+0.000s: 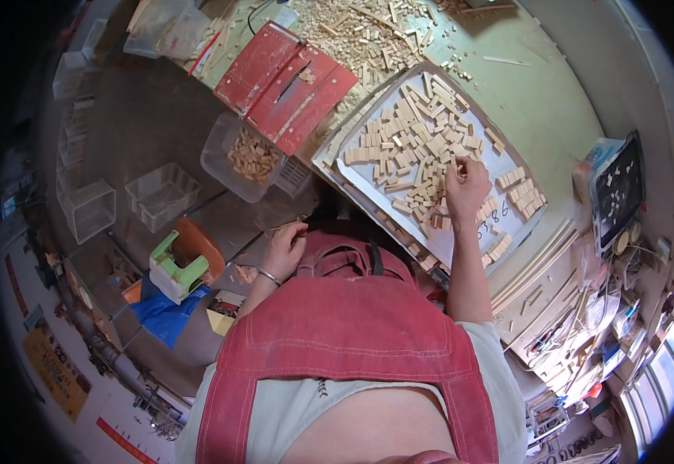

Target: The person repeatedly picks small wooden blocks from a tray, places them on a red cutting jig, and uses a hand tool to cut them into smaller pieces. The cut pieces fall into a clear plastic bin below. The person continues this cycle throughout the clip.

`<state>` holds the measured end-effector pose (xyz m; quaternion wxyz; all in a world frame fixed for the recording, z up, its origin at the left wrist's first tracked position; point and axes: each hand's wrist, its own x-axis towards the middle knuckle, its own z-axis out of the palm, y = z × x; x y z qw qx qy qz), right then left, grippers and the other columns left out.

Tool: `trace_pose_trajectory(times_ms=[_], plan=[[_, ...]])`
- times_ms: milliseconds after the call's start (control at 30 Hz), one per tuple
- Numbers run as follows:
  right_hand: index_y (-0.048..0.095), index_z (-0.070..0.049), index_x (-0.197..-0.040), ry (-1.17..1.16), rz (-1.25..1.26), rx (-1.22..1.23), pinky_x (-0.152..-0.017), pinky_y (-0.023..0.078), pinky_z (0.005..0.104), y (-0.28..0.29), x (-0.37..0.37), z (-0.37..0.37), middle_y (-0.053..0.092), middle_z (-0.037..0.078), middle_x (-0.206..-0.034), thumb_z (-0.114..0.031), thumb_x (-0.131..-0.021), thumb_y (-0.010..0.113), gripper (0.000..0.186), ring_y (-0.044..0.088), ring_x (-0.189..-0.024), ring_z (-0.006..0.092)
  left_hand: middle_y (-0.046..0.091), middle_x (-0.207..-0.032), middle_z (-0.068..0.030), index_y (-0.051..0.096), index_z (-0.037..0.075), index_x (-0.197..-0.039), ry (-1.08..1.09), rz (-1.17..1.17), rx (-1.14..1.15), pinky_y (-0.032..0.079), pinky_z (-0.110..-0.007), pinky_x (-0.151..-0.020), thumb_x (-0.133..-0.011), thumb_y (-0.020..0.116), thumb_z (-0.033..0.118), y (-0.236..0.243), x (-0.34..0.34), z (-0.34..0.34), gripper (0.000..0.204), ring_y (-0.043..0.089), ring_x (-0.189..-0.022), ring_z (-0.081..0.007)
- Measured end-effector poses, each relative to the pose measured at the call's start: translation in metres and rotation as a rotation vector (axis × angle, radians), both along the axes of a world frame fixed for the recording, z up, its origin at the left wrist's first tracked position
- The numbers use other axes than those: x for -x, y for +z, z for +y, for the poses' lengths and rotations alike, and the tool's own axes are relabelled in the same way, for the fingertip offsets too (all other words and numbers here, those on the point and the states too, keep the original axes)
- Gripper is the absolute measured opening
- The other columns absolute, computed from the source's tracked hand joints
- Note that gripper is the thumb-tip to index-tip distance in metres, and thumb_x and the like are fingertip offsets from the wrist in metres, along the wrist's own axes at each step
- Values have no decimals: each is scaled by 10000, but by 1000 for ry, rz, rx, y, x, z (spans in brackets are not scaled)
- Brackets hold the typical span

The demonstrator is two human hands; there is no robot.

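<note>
My right hand (468, 188) is over the shallow tray (501, 261), among many small pale wooden blocks (412, 127). Its fingers are pinched together around what looks like one small block at the fingertips. Blocks stand in short rows near the tray's right side and lie jumbled in its middle. Beside my lap, at the left, rests my left hand (285, 251) with fingers curled. A thin pale sliver shows at its fingertips, but what it holds is mostly hidden.
A red metal machine housing (286, 85) stands left of the tray, above a clear bin (221, 151) of wood pieces. Loose offcuts (375, 35) cover the far green tabletop (542, 77). A green-and-white stool (178, 267) stands at the left. Long wooden strips (534, 267) lie right.
</note>
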<state>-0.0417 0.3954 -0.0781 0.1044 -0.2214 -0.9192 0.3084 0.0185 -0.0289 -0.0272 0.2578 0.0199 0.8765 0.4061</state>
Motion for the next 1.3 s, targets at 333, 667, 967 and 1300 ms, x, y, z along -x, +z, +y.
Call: trace_pose_trajectory(times_ms=[333,667,967,1300], plan=[[731,-100,-916,182,-68,-119,-896,421,463,-8,29,-16,666,87,-970,-180,-850,724,104,607,-1020,308,724,-1145,-161,683,9,-1250,52,-26,-23,563,-366,-902,-967,654,78,6,-8,-5,293,720,-1043,-293],[721,-90,-880,211,-130,-257,-864,428,469,-16,38,-20,677,90,-953,-172,-852,718,86,611,-972,317,728,-1137,-171,682,8,-1257,65,-21,-26,556,-378,-917,-967,657,90,-1,-14,-11,303,718,-1037,-299],[728,-97,-858,239,-37,-240,-869,462,466,-22,35,-10,690,88,-909,-161,-837,736,68,644,-953,318,735,-1120,-168,684,8,-1256,36,-20,-15,557,-384,-917,-964,658,100,0,-11,-9,307,722,-1035,-300],[741,-15,-894,-74,1,531,-625,506,336,-7,1,-9,667,28,-763,-143,-890,785,136,636,-666,167,743,-1111,-154,687,18,-1258,49,-24,-21,564,-385,-916,-967,647,104,1,-9,-2,306,731,-1040,-291]])
